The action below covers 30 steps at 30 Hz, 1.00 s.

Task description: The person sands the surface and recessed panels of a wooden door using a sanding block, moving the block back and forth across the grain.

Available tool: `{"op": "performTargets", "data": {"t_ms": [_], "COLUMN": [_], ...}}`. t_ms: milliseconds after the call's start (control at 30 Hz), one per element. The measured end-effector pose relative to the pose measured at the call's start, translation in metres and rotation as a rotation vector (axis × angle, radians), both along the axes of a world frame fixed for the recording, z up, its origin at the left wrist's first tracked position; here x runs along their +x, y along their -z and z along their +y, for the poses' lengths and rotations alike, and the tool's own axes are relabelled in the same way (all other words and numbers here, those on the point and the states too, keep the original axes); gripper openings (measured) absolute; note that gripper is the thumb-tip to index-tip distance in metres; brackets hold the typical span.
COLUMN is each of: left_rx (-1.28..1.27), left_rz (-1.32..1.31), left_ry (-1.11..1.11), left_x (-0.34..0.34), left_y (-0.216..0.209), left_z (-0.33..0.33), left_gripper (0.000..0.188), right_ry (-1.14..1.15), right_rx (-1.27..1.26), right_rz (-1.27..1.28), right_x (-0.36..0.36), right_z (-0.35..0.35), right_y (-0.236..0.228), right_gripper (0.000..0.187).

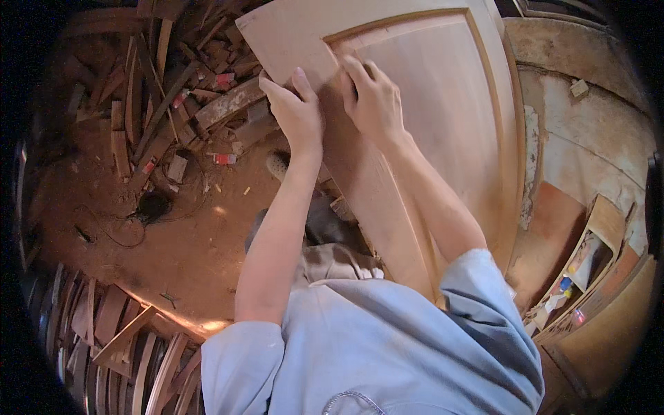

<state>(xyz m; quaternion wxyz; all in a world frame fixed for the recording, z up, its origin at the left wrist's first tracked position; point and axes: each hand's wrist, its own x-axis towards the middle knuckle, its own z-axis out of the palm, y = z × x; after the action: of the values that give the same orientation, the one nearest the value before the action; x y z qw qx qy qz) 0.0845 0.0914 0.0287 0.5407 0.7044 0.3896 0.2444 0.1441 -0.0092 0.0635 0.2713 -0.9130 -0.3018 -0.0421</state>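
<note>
The view's upper edge crops the wooden panel [439,117], partly hidden by the right hand [373,100].

A reddish-brown, dusty floor [194,249] spreads across the left side, with a loose cable [114,238] lying on it. Beyond it lies a jumbled heap of wood offcuts [232,105] with red-and-white packets [224,159] among them. Boards [162,377] stand packed at lower left, beside a bright streak of light [213,325]. On the right, a worn, stained surface [588,145] carries a small pale block [579,88], near an open wooden compartment [603,225] of odds and ends.
</note>
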Motion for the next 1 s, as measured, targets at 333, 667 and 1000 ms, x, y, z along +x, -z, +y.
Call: {"op": "performTargets", "data": {"t_ms": [333,667,1000], "left_rx": [0.034,-0.008,0.133], "left_rz": [-0.018,0.033,-0.010], "left_ry": [0.043,0.077,-0.034], "left_x": [0.004,-0.005,0.016], "left_y": [0.003,0.004,0.054], "left_z": [0.003,-0.002,0.004], "left_gripper": [0.042,0.049,0.062], "right_ry": [0.003,0.030,-0.027], "right_rx": [-0.037,-0.134,0.029], "right_rz": [-0.114,0.004,-0.047], "right_x": [-0.005,-0.113,-0.006], "right_z": [-0.012,-0.131,-0.028], "right_y": [0.007,-0.005,0.005], "right_gripper": [0.021,0.026,0.022]}}
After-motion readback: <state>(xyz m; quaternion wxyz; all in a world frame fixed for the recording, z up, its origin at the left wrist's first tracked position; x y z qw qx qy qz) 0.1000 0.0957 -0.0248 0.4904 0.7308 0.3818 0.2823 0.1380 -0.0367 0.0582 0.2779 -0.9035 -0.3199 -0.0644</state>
